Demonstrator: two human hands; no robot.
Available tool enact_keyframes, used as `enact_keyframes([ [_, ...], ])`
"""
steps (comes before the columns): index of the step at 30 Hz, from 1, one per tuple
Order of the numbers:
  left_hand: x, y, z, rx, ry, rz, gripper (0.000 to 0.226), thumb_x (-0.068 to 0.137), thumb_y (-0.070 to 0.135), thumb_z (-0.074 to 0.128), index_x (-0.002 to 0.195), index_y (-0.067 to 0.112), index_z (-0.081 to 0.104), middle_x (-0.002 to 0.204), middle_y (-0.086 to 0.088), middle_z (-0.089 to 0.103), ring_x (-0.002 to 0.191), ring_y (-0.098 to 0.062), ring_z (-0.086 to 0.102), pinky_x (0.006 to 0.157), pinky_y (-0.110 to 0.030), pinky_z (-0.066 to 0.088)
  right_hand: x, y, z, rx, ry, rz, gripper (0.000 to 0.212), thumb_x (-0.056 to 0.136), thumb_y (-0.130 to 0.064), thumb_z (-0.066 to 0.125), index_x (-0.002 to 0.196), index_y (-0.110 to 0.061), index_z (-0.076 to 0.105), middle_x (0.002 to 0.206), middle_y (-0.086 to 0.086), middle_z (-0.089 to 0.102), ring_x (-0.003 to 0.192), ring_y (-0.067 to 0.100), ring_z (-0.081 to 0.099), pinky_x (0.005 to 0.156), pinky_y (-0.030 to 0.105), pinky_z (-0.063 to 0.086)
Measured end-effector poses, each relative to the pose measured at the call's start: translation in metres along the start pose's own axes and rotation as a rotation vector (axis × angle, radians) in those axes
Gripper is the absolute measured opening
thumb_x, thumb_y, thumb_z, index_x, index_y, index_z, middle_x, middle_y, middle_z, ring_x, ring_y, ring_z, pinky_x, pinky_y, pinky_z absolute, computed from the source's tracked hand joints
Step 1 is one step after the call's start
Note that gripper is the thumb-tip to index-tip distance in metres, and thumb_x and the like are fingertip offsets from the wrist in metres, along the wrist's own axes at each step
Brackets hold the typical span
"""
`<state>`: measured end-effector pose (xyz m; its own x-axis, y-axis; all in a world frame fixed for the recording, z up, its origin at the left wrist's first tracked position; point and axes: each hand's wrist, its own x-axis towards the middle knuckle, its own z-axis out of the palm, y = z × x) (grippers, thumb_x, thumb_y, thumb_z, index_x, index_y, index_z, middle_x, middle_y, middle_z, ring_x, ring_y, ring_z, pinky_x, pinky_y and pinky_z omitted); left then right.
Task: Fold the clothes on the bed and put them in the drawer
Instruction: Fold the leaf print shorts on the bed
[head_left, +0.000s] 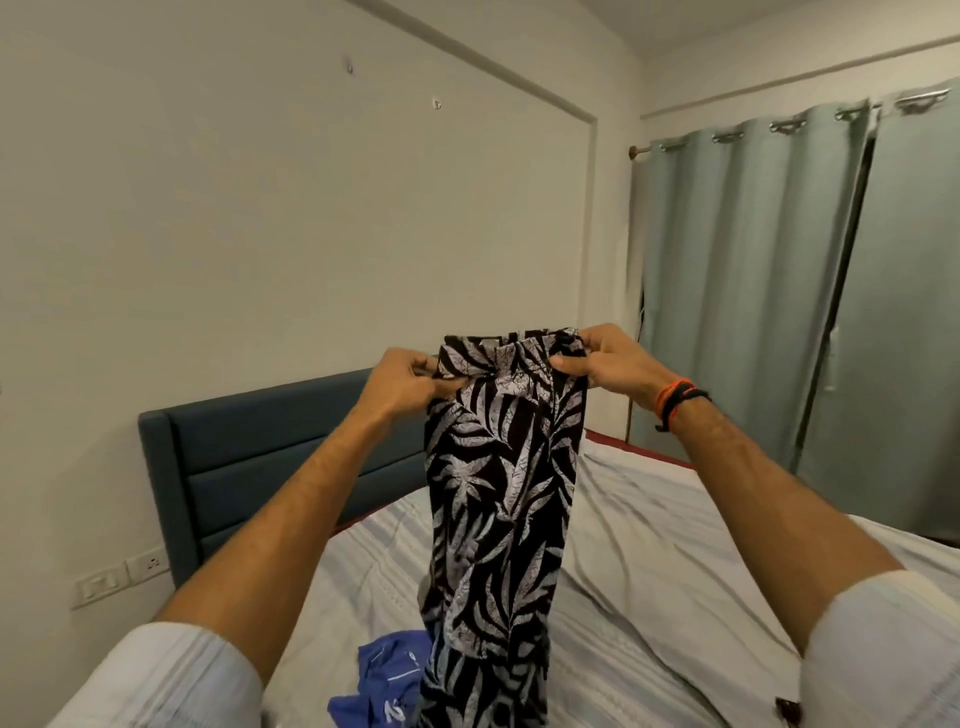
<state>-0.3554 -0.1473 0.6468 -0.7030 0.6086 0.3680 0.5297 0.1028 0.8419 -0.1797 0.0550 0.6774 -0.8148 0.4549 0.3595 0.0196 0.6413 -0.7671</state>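
A black garment with a white leaf print hangs lengthwise in the air above the bed. My left hand pinches its top left corner. My right hand pinches the top right corner, at about the same height. The cloth's lower end reaches down to the bed at the bottom of the view. A crumpled blue garment with white markings lies on the bed beside the hanging cloth's lower left. No drawer is in view.
The bed has a pale striped cover and a dark blue padded headboard against the white wall. Grey-green curtains hang at the right. Wall switches sit low at the left. A small dark item lies at the bottom right.
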Motion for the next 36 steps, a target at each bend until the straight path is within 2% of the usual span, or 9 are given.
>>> enact_keyframes([
  [2, 0.006, 0.014, 0.001, 0.018, 0.059, 0.023, 0.015, 0.076, 0.024, 0.084, 0.073, 0.014, 0.072, 0.076, -0.003, 0.074, 0.075, -0.013, 0.067, 0.070, -0.029, 0.055, 0.001, -0.004, -0.005, -0.101, 0.047, 0.005, 0.043, 0.091, -0.032, 0.069, 0.088, 0.011, 0.063, 0.081, 0.028, 0.066, 0.069, 0.023, 0.055, 0.074, 0.036, 0.047],
  [5, 0.012, 0.029, 0.005, 0.061, 0.105, 0.030, 0.015, 0.077, 0.028, 0.083, 0.077, 0.017, 0.074, 0.077, 0.003, 0.072, 0.072, -0.008, 0.063, 0.062, -0.020, 0.045, 0.000, -0.012, -0.005, -0.245, 0.208, 0.050, 0.042, 0.094, -0.036, 0.065, 0.063, -0.013, 0.049, 0.057, -0.002, 0.046, 0.052, 0.011, 0.041, 0.055, 0.022, 0.035],
  [7, 0.010, 0.030, 0.010, 0.111, 0.079, 0.012, 0.021, 0.079, 0.031, 0.081, 0.082, 0.011, 0.076, 0.075, 0.002, 0.070, 0.069, -0.010, 0.060, 0.057, -0.019, 0.043, -0.001, -0.009, -0.001, -0.310, 0.271, 0.074, 0.037, 0.094, -0.038, 0.064, 0.069, -0.015, 0.052, 0.059, -0.004, 0.048, 0.054, 0.013, 0.046, 0.048, 0.023, 0.033],
  [9, 0.007, 0.028, 0.015, 0.166, 0.046, -0.008, 0.024, 0.080, 0.034, 0.080, 0.083, 0.010, 0.077, 0.076, 0.000, 0.071, 0.071, -0.013, 0.063, 0.059, -0.022, 0.047, -0.006, -0.005, 0.003, -0.202, 0.243, 0.125, 0.023, 0.095, -0.032, 0.064, 0.093, -0.010, 0.062, 0.078, 0.002, 0.064, 0.060, 0.019, 0.063, 0.042, 0.021, 0.042],
  [11, 0.002, 0.032, 0.017, 0.182, 0.048, -0.003, 0.025, 0.081, 0.037, 0.079, 0.085, 0.012, 0.076, 0.077, 0.000, 0.071, 0.073, -0.014, 0.065, 0.063, -0.023, 0.049, -0.014, -0.007, 0.004, 0.038, 0.209, 0.206, 0.030, 0.097, -0.025, 0.063, 0.119, -0.006, 0.058, 0.112, 0.008, 0.064, 0.069, 0.028, 0.072, 0.047, 0.025, 0.056],
  [14, -0.010, 0.048, 0.018, 0.166, 0.071, 0.005, 0.023, 0.089, 0.030, 0.072, 0.096, 0.008, 0.070, 0.089, -0.003, 0.071, 0.054, -0.011, 0.066, 0.048, -0.019, 0.050, -0.030, -0.020, -0.004, 0.198, 0.187, 0.219, 0.037, 0.099, -0.023, 0.059, 0.127, 0.001, 0.053, 0.129, 0.015, 0.056, 0.078, 0.032, 0.070, 0.062, 0.039, 0.062],
  [18, -0.025, 0.076, 0.017, 0.055, 0.089, -0.006, 0.026, 0.093, 0.023, 0.068, 0.113, 0.007, 0.062, 0.099, -0.006, 0.067, 0.053, -0.019, 0.071, 0.044, -0.021, 0.054, -0.047, -0.039, -0.025, 0.223, 0.221, 0.149, 0.038, 0.098, -0.026, 0.060, 0.122, 0.003, 0.056, 0.123, 0.017, 0.062, 0.083, 0.027, 0.068, 0.070, 0.041, 0.061],
  [23, -0.050, 0.105, 0.021, -0.011, 0.120, 0.013, 0.027, 0.089, 0.027, 0.072, 0.108, 0.009, 0.065, 0.106, -0.008, 0.069, 0.064, -0.023, 0.074, 0.059, -0.033, 0.062, -0.079, -0.047, -0.054, 0.228, 0.242, 0.076, 0.037, 0.096, -0.026, 0.063, 0.116, 0.005, 0.059, 0.109, 0.016, 0.065, 0.084, 0.027, 0.069, 0.081, 0.046, 0.060],
  [36, -0.084, 0.147, 0.072, -0.049, 0.135, 0.022, 0.025, 0.091, 0.028, 0.070, 0.103, 0.007, 0.065, 0.094, -0.007, 0.070, 0.064, -0.023, 0.073, 0.056, -0.032, 0.061, -0.123, -0.031, -0.115, 0.200, 0.308, -0.003, 0.037, 0.093, -0.031, 0.066, 0.109, 0.003, 0.063, 0.104, 0.014, 0.070, 0.080, 0.026, 0.074, 0.078, 0.047, 0.061],
])
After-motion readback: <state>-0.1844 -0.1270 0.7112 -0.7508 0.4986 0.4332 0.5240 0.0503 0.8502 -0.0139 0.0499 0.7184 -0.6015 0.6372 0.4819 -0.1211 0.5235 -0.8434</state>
